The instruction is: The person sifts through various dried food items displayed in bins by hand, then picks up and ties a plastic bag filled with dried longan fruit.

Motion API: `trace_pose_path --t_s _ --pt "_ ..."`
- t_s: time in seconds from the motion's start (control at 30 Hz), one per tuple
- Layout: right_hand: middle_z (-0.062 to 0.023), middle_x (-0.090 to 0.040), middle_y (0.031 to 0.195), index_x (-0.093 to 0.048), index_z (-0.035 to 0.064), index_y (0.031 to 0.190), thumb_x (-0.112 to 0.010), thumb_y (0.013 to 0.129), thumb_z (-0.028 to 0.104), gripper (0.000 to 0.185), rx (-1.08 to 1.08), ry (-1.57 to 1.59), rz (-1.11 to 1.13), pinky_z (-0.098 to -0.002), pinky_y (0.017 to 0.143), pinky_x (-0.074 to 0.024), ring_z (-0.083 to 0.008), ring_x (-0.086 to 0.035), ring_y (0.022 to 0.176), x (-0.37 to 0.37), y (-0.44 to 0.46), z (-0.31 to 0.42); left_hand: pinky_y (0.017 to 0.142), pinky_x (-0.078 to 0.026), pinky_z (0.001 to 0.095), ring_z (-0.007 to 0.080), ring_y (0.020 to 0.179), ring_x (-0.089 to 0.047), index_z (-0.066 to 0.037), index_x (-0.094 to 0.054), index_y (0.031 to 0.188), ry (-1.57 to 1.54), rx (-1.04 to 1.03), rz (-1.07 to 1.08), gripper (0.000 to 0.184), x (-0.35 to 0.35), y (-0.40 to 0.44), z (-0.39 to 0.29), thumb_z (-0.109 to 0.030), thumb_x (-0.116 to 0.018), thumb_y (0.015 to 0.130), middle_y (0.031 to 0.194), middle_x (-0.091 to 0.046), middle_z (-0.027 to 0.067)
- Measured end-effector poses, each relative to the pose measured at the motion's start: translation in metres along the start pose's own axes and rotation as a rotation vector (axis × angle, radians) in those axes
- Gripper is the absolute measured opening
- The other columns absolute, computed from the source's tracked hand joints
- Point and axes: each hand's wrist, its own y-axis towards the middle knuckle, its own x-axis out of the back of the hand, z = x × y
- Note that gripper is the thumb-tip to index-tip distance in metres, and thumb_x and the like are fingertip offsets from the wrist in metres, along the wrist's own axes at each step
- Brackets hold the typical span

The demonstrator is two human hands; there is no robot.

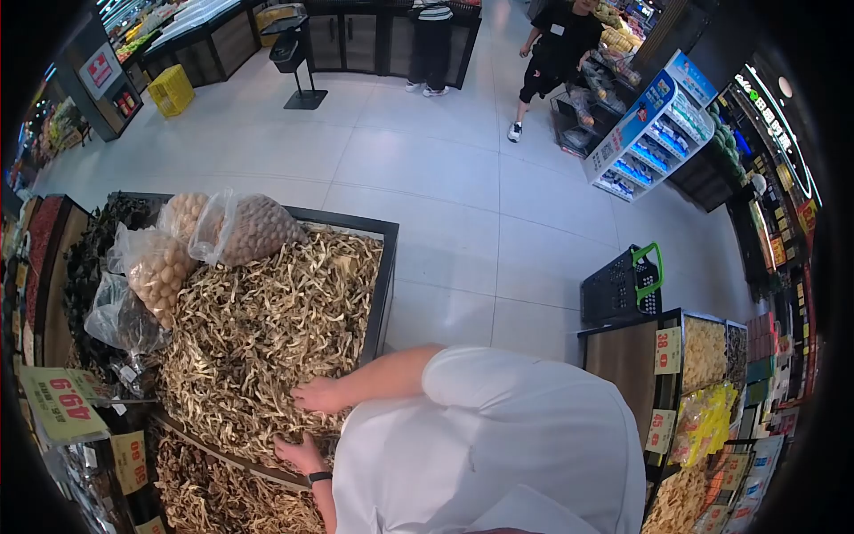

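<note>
A large heap of dried, twisted brown strips point(258, 338) fills a dark-framed display bin point(384, 267). My right hand point(322, 395) rests palm down on the heap near its right side, fingers slightly apart. Closer to the lower edge, my left hand point(301, 455), with a dark band at the wrist, touches the strips with its fingers spread. Neither hand visibly holds anything. Clear plastic bags of round tan items point(249, 230) lie on the heap's upper left.
Below the heap, a divider separates darker dried goods point(222, 485). Price signs point(60, 405) stand at the left. A black basket with a green handle point(620, 285) sits on the floor. Two people stand farther off, one in black point(562, 44), near a blue-white shelf point(654, 133).
</note>
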Motion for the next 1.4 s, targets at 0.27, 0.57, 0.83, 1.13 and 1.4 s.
trace_pose_path --t_s 0.27,0.57,0.83,1.13,1.4 --pt "-0.0152 -0.053 0.137 -0.056 0.0074 0.135 -0.069 0.082 0.008 0.054 -0.081 0.129 -0.046 -0.0461 0.088 -0.0578 -0.0341 -0.060 0.120 0.026 -0.004 -0.002 0.104 -0.047 0.0424 0.0399 0.123 -0.052 0.000 -0.047 0.142 -0.227 -0.142 -0.097 0.068 -0.005 -0.009 0.007 -0.011 -0.076 0.082 0.145 -0.042 0.0263" --pt "-0.0140 -0.053 0.135 -0.058 0.0071 0.134 -0.072 0.080 0.009 0.055 -0.102 0.190 0.074 -0.0463 0.099 -0.0527 -0.0332 -0.054 0.127 0.037 -0.001 -0.004 0.110 -0.043 0.0448 0.0422 0.129 -0.048 -0.002 -0.047 0.143 -0.358 0.027 -0.197 0.073 0.017 -0.005 0.006 -0.010 -0.078 0.078 0.140 -0.042 0.0253" --pt "-0.0133 -0.059 0.125 -0.065 0.0057 0.121 -0.067 0.084 0.006 0.037 -0.111 0.296 0.024 -0.0444 0.099 -0.0513 -0.0332 -0.057 0.122 0.034 0.002 -0.011 0.109 -0.044 0.0457 0.0456 0.130 -0.047 -0.002 -0.034 0.151 -0.266 0.090 -0.171 0.089 0.013 0.013 -0.022 -0.012 -0.080 0.077 0.145 -0.032 0.0285" --pt "-0.0154 -0.063 0.117 -0.068 0.0068 0.114 -0.059 0.087 0.001 0.029 -0.200 0.441 -0.091 -0.0458 0.093 -0.0529 -0.0380 -0.062 0.111 0.040 0.017 -0.011 0.108 -0.043 0.0406 0.0398 0.123 -0.046 0.000 -0.043 0.145 -0.529 0.010 -0.146 0.077 0.010 0.000 -0.021 -0.009 -0.079 0.078 0.139 -0.033 0.0232" --pt "-0.0158 -0.047 0.141 -0.045 0.0195 0.149 -0.075 0.079 0.007 0.077 -0.276 0.213 0.032 -0.0485 0.092 -0.0549 -0.0386 -0.061 0.116 0.056 0.039 0.020 0.107 -0.041 0.0401 0.0360 0.124 -0.042 -0.006 -0.037 0.150 -0.500 0.082 -0.268 0.083 -0.015 0.013 -0.011 -0.009 -0.076 0.078 0.139 -0.033 0.0230"
